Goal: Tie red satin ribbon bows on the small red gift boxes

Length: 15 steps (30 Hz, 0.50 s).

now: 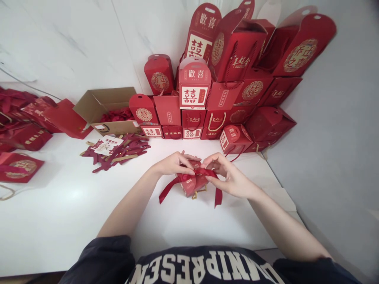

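A small red gift box [188, 187] stands on the white table in front of me, with a gold-coloured piece [199, 192] at its near lower side. A red ribbon [169, 188] lies across its top, its two tails hanging out to the left and right. My left hand [177, 163] comes in from the left, with its fingers closed on the ribbon at the top of the box. From the right, my right hand [226, 175] pinches the ribbon between thumb and fingers. The fingers partly hide the middle of the ribbon, where it looks looped.
Stacked red gift boxes [194, 96] line the back wall. A brown carton [115, 127] holds red ribbon pieces. Before it lies a pile of dark red ribbons [130, 148] with a white card [108, 145]. More red boxes [22, 167] sit at the left; a grey wall [334, 138] bounds the right.
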Each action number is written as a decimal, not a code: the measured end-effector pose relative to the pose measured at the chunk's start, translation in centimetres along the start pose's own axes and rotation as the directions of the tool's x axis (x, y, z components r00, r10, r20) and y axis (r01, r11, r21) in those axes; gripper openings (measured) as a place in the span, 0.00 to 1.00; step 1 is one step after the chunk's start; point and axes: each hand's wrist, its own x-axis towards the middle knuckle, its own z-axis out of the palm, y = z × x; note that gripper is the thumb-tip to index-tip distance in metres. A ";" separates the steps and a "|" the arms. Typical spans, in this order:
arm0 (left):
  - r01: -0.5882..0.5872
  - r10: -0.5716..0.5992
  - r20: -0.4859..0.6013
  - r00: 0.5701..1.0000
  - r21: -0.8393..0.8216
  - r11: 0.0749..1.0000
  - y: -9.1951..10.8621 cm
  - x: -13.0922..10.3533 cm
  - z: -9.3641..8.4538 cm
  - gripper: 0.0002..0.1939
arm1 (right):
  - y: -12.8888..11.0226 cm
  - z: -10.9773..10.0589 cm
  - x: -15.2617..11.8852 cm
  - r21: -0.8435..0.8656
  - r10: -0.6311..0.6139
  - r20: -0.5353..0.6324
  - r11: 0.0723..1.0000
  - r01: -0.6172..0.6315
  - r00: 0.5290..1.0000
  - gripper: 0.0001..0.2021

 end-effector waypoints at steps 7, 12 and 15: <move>-0.043 0.044 -0.019 0.999 0.047 0.998 0.0 -0.1 0.2 0.07 | 1.7 1.1 1.5 0.270 0.314 -0.041 0.917 -0.293 0.948 0.15; -0.046 0.047 -0.007 0.999 0.049 0.998 -0.2 -0.1 0.2 0.05 | 1.7 1.2 1.4 0.104 0.324 -0.038 0.942 -0.318 0.945 0.15; -0.058 0.058 -0.003 0.998 0.013 0.998 -0.3 0.0 0.1 0.06 | 1.4 1.2 1.0 0.004 0.310 -0.027 0.951 -0.310 0.950 0.13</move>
